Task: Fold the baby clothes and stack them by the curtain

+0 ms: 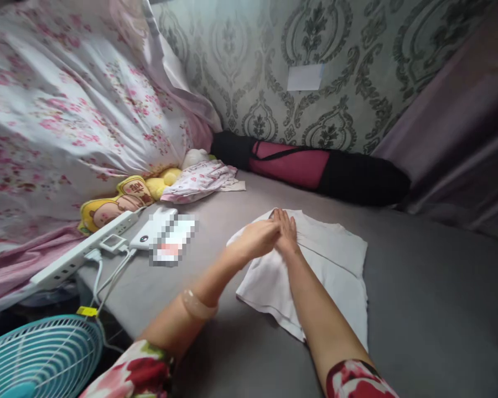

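A white garment (332, 265) lies spread on the grey bed surface, with a seam or fold line across its upper part. My left hand (262, 239) is at the garment's upper left part, its fingers bent toward my right hand; what its fingertips hold, if anything, is hidden. My right hand (287, 231) lies flat on the top edge of the garment, fingers stretched out. The two hands touch or overlap.
A black and maroon long bag (290, 166) lies along the wall. At the left are a power strip (83, 249) with cables, a blurred phone-like item (174, 240), yellow plush items (160, 185), a patterned cloth (203, 179) and a teal fan (41, 356).
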Demonstrator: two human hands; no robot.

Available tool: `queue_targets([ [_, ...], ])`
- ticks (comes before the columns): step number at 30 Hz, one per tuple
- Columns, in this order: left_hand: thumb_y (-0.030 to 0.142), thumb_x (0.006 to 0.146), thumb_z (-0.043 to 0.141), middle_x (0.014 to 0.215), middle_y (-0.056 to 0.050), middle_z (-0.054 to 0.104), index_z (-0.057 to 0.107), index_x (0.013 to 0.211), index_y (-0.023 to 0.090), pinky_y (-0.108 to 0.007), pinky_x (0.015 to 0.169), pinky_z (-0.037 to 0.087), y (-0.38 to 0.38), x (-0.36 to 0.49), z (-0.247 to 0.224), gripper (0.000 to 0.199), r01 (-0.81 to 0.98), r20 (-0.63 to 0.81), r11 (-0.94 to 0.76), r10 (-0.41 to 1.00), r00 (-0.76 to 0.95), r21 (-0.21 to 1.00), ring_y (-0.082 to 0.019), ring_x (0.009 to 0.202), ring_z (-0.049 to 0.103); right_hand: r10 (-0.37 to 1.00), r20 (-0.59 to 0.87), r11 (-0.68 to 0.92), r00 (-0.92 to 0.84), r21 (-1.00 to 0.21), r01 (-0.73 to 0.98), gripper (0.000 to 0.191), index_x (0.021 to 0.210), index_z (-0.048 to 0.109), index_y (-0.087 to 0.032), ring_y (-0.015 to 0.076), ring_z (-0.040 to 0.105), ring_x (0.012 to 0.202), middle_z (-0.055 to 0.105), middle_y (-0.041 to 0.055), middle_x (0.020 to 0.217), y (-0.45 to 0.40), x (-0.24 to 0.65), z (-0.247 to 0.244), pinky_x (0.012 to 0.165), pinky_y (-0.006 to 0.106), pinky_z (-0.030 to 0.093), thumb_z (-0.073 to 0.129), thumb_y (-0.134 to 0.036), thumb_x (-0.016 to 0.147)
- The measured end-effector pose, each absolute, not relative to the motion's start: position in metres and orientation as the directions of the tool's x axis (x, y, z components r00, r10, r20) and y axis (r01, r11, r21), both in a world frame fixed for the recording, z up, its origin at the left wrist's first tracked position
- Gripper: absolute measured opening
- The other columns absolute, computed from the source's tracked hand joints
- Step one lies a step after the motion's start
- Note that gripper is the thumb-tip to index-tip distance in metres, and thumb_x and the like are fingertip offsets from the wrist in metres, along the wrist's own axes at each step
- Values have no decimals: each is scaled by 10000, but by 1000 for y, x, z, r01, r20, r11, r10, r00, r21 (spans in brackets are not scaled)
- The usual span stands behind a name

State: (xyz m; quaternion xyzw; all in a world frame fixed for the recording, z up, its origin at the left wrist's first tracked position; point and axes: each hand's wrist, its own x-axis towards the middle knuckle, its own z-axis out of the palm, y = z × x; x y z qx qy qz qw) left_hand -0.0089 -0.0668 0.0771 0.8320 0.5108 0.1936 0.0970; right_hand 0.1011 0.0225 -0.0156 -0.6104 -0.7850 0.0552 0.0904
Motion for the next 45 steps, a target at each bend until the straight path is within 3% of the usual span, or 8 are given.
queue_targets([
  [8, 492, 846, 630, 1105, -86, 576, 619, 1077, 205, -319, 925, 461, -119, -89, 40, 369, 780, 112, -447, 888, 446, 438, -211, 1043, 544, 976, 114, 213, -185, -318, 924, 579, 1481, 338, -54, 235, 224, 1439, 308, 116, 1556, 22, 97, -7, 1170, 445, 104, 219, -279, 960],
  [13, 329, 918, 542, 1166, -87, 593, 607, 1112, 208, -294, 953, 444, -121, -97, 33, 237, 728, 128, -489, 860, 493, 481, -187, 1069, 553, 972, 140, 226, -189, -336, 914, 581, 1468, 358, -44, 242, 238, 1431, 331, 116, 1545, 22, 99, -9, 1166, 453, 118, 219, -283, 957],
  [17, 165, 889, 436, 1004, -58, 655, 641, 991, 187, -263, 858, 457, -114, -97, 38, 230, 727, 133, -489, 861, 491, 481, -160, 929, 589, 972, 143, 226, -188, -332, 916, 578, 1467, 362, -46, 239, 243, 1430, 335, 117, 1543, 23, 99, -9, 1166, 445, 116, 229, -283, 957],
  [22, 290, 819, 452, 621, 31, 524, 594, 727, 155, -210, 558, 385, -84, -113, 56, 215, 715, 159, -172, 983, 86, 678, -105, 592, 482, 975, 134, 212, -178, -313, 926, 568, 1471, 360, -61, 227, 242, 1432, 328, 128, 1546, 22, 98, -8, 1163, 428, 113, 220, -281, 966],
  [30, 333, 618, 554, 651, 16, 563, 537, 698, 164, -280, 631, 535, -17, -165, 67, 187, 344, 36, 75, 952, -305, 936, -152, 670, 579, 979, 116, 196, -168, -296, 935, 568, 1477, 351, -74, 217, 224, 1436, 323, 110, 1551, 22, 98, -6, 1164, 408, 93, 229, -300, 970],
  [36, 208, 697, 472, 738, -74, 664, 568, 756, 157, -304, 680, 533, 9, -173, 46, 124, 660, -31, 338, 902, -431, 671, -231, 784, 668, 980, 114, 192, -165, -297, 935, 566, 1479, 352, -94, 211, 223, 1438, 328, 104, 1549, 21, 98, -6, 1161, 397, 88, 178, -316, 988],
  [40, 181, 769, 478, 1036, -198, 687, 602, 911, 144, -419, 867, 482, 14, -168, 38, 192, 745, -19, 401, 886, -464, 534, -344, 1067, 627, 980, 132, 182, -150, -286, 941, 567, 1476, 345, -66, 208, 230, 1436, 334, 120, 1544, 21, 97, -8, 1162, 388, 86, 194, -296, 980],
  [45, 127, 870, 359, 1179, -235, 633, 507, 1179, 116, -435, 880, 475, 8, -154, 31, 343, 904, -29, 407, 913, -407, 130, -335, 1105, 622, 978, 145, 186, -150, -280, 942, 567, 1470, 358, -56, 220, 237, 1430, 341, 119, 1540, 23, 97, -11, 1161, 403, 93, 214, -294, 976],
])
